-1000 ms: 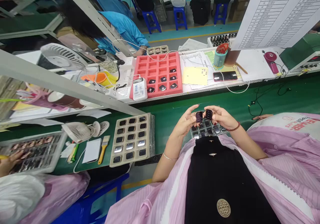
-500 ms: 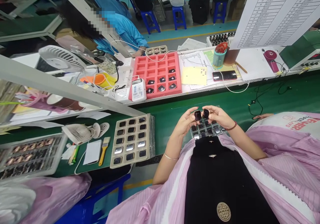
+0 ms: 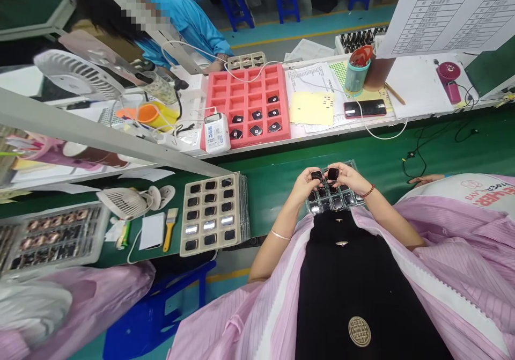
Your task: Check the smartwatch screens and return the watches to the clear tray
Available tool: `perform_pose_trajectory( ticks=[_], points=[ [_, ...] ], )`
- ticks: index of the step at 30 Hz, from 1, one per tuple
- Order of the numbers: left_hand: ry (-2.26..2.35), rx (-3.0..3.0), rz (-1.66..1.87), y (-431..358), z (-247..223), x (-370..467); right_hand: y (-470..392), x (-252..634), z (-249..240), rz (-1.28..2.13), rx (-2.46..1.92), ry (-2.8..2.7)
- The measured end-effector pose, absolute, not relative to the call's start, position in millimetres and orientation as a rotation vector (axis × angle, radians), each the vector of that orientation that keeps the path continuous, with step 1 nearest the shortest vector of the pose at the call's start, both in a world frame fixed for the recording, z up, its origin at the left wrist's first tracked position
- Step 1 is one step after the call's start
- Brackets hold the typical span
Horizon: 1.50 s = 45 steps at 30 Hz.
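Observation:
My left hand [image 3: 302, 187] pinches a small dark square part [image 3: 316, 176] and my right hand [image 3: 349, 178] pinches a second dark square part [image 3: 333, 174]; the two parts are held side by side. Both hands hover over a clear tray [image 3: 335, 201] of the same dark parts, which lies on the green belt right in front of my body. The tray's near edge is hidden by my clothes.
A beige tray [image 3: 211, 213] of dark parts lies left on the green belt [image 3: 402, 156], next to a small brush [image 3: 169, 227] and fan [image 3: 124, 201]. Beyond the belt sit a red tray [image 3: 251, 102], a phone [image 3: 365, 108] and papers. A co-worker's grey tray [image 3: 52, 234] is at far left.
The view has tilted, so everything sits a bit higher in frame. My hands have stayed together above the clear tray with the two parts. The co-worker's hand at far left has gone from its tray.

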<state>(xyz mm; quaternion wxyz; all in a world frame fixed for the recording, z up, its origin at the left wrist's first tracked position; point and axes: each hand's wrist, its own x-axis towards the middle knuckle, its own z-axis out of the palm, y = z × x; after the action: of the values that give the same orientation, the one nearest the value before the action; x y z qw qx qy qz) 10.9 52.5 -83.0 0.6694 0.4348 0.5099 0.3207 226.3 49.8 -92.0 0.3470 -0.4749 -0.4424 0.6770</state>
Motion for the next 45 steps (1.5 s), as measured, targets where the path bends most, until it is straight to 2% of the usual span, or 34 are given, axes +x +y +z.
perform_pose_trajectory(
  ticks=[8, 15, 18, 21, 27, 32, 39, 45],
  points=[
    [1.405, 1.1, 0.355, 79.0, -173.7, 66.2, 77.8, 280.8, -180.7, 1.363, -1.944, -1.185],
    [1.522, 1.412, 0.179, 134.9, -209.9, 145.0, 111.7, 300.2, -213.3, 0.99, -2.239, -1.474],
    [1.542, 1.525, 0.167, 138.1, -215.5, 137.0, 111.7, 297.8, -218.2, 0.885, -2.257, -1.602],
    [1.58, 1.598, 0.192, 118.4, -217.2, 93.7, 98.8, 288.9, -220.1, 0.838, -2.228, -1.724],
    [1.815, 1.593, 0.243, 44.5, -218.8, -1.6, 63.4, 223.1, -224.2, 1.094, -1.933, -2.091],
    [1.872, 1.508, 0.326, 15.6, -220.0, -8.7, 48.2, 170.2, -217.6, 1.22, -1.865, -2.16],
    [1.633, 1.293, 0.577, 20.6, -189.9, -2.1, 48.1, 176.0, -180.8, 1.566, -1.748, -1.758],
    [1.258, 1.057, 0.686, 35.9, -130.4, -3.2, 45.4, 218.3, -127.7, 1.772, -1.453, -1.329]
  ],
)
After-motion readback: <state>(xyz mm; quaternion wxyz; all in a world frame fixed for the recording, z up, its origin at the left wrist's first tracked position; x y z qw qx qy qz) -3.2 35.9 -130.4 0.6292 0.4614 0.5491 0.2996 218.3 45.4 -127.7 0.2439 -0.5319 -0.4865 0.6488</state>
